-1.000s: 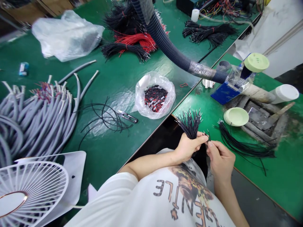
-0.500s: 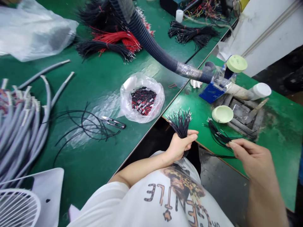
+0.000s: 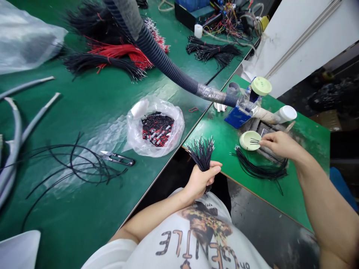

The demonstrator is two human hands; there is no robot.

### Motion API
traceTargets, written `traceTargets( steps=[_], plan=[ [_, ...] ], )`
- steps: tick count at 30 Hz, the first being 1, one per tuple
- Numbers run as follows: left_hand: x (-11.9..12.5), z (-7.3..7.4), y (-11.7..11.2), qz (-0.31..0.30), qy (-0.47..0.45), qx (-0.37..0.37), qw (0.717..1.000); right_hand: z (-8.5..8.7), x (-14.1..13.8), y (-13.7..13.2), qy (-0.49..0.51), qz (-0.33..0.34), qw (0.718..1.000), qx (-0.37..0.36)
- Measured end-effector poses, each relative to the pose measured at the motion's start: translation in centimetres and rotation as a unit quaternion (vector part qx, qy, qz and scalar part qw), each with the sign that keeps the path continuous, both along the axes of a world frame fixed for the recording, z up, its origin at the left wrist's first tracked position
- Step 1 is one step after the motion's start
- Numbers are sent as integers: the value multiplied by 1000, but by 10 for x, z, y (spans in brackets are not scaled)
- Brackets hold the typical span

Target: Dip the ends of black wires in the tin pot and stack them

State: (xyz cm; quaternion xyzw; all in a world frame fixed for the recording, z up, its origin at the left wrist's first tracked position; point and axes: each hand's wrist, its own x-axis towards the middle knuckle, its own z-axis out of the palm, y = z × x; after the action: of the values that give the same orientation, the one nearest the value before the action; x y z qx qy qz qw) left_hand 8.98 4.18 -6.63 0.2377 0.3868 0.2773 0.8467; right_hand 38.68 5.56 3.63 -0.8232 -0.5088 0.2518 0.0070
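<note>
Few wires [image 3: 254,141] right hand [image 3: 277,144], bundle [image 3: 202,153] left hand [image 3: 200,181]

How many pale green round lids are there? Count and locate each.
2. One pale green lid tops the container by the hose; the other lid lies flat on the small table, under wires held by the right hand. Others may be hidden.

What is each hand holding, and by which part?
Left hand grips the black wire bundle near its lower end. Right hand pinches a few black wires by one end, over the green dish.
</note>
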Motion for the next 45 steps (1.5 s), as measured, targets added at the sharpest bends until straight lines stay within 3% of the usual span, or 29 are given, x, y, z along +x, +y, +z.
traceTargets(
  steps=[7, 13, 21, 26, 31, 36, 45],
  plan=[
    [1, -4, 3, -5, -4, -5, 1000, -6, 1, 18, -43, 81, 994, -57],
    [1, -5, 5, -4, -7, -9, 1000, -16, 6, 23, -130, 182, 964, -140],
    [2, -8, 6, -4, -7, -11, 1000, -22, 6, 26, -164, 176, 959, -150],
    [2, -8, 6, -7, -1, -7, 1000, -1, 8, 19, -86, 138, 980, -117],
    [2, -7, 8, -9, 3, -9, 1000, 17, 53, -4, -37, 18, 996, -84],
    [3, -5, 7, -10, 4, -17, 1000, 6, 94, -16, -44, -101, 990, -85],
    [0, -9, 7, -6, 9, -16, 1000, -21, 114, -1, -27, -190, 975, -112]
  ],
)
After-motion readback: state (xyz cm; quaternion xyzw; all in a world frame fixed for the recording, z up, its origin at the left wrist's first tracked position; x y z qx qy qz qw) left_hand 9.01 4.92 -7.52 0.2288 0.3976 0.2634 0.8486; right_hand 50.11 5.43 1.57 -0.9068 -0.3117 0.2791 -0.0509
